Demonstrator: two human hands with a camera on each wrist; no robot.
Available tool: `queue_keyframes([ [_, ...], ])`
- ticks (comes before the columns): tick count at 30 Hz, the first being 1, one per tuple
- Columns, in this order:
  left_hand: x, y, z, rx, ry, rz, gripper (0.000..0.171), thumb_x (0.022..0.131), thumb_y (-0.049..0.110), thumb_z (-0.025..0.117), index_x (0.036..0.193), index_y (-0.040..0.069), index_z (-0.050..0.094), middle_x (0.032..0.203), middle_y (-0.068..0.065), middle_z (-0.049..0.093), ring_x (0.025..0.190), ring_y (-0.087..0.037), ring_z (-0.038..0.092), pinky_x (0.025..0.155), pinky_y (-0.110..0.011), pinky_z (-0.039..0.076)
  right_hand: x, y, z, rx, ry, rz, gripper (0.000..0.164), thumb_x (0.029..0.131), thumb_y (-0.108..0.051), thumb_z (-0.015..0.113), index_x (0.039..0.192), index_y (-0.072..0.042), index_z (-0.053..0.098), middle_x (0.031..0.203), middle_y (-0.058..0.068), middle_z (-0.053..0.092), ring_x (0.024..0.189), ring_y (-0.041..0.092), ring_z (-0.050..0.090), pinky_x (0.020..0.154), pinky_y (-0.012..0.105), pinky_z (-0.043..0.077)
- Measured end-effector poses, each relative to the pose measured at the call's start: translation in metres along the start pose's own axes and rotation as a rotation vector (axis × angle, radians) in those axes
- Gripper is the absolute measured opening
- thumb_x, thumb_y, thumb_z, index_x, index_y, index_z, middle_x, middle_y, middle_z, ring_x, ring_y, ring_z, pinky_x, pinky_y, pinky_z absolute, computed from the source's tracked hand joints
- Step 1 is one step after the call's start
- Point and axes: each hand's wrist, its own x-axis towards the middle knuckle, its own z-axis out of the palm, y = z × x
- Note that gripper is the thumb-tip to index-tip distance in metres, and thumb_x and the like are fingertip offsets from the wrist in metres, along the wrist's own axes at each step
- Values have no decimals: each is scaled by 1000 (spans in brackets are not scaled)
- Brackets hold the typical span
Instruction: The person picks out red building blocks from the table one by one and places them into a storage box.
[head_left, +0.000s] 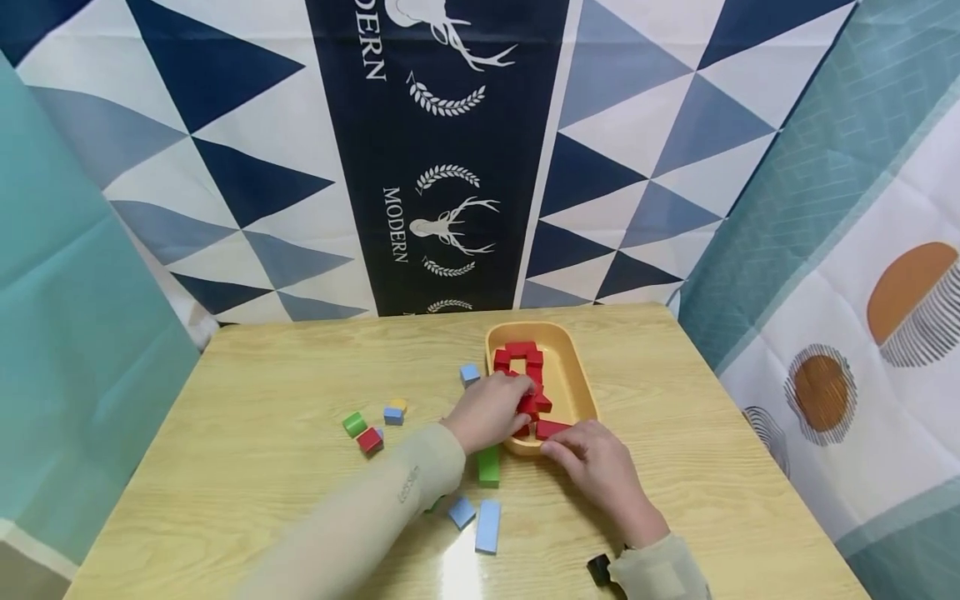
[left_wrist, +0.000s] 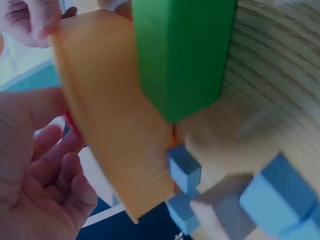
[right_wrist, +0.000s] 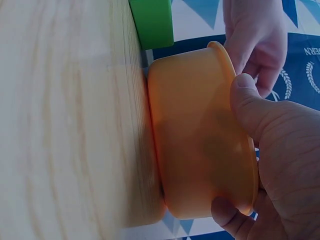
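An orange tray (head_left: pixel 573 375) holds several red blocks (head_left: pixel 521 348) laid in a close group. My left hand (head_left: pixel 491 410) reaches over its left rim; in the left wrist view the curled fingers and thumb hold a red block (left_wrist: pixel 73 126), mostly hidden behind the rim. My right hand (head_left: pixel 597 467) grips the near right corner of the tray, thumb on the rim and a finger against the outer wall (right_wrist: pixel 195 135). A long red block (head_left: pixel 551 429) lies just inside, by the right fingertips. A green block (head_left: pixel 489 468) stands close to the near left corner.
Blue blocks (head_left: pixel 487 527) lie in front of the tray, another blue block (head_left: pixel 469 374) beside its left wall. Left of the arm sit a green piece (head_left: pixel 355 424), a red block (head_left: pixel 370 441) and a yellow piece (head_left: pixel 398 405). A black object (head_left: pixel 599 570) is beside the right cuff.
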Motion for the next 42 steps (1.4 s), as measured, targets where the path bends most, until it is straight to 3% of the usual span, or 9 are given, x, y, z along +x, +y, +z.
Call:
queue_keyframes([
  [6,-22,-15,-24,50,18,65,37,90,24,72,125,16,63,118,1,64,107,-16,53,97,-38,46,1,-1,4,13,-1,-48,12,80,-35,81,84,-25,78,81,-15,66,80,4,54,68,35,54],
  [9,-49,-48,-54,103,-15,83,33,87,12,73,120,16,68,116,1,66,107,-17,56,96,-39,47,2,-1,4,13,6,-47,11,80,-35,81,85,-25,77,82,-15,67,81,5,55,68,36,53],
  [13,-89,-97,-82,85,-133,-17,29,82,8,77,110,14,71,109,0,68,100,-17,59,90,-39,51,1,2,-1,-11,13,-15,10,79,-33,82,84,-26,77,82,-14,67,81,5,55,69,37,53],
  [17,-116,-120,-78,43,-220,-134,28,81,22,82,105,13,70,102,-1,67,87,-14,58,84,-38,53,0,5,-7,-28,12,-6,10,80,-33,82,85,-25,78,83,-13,68,82,6,55,69,38,53],
  [23,-137,-130,-54,11,-184,-187,20,80,19,83,91,15,67,84,4,61,73,-11,51,74,-32,52,3,2,-6,-11,13,-43,12,80,-34,81,85,-23,78,82,-13,68,81,6,55,69,37,53],
  [32,-144,-125,-50,13,-172,-184,20,79,9,80,95,10,66,82,3,63,70,-11,52,70,-32,53,4,0,2,0,6,-58,13,81,-36,80,85,-24,78,83,-15,67,82,4,54,69,35,53],
  [35,-139,-111,-59,-28,-100,-199,24,79,13,79,99,9,66,83,3,63,69,-10,52,67,-31,53,6,0,5,5,-2,-81,15,82,-38,79,86,-24,78,84,-14,66,82,4,54,68,34,53],
  [39,-105,-72,-66,-174,41,-128,30,81,13,78,106,11,64,88,5,64,77,-8,57,69,-28,55,3,2,2,2,13,-79,14,81,-37,80,85,-23,78,84,-14,67,81,4,54,67,34,53],
  [42,-69,-36,-55,-250,69,-41,35,84,16,76,115,12,61,97,6,65,87,-6,58,76,-27,55,-2,4,-2,-9,24,-45,13,80,-35,82,85,-24,78,83,-14,66,81,4,53,67,34,53],
])
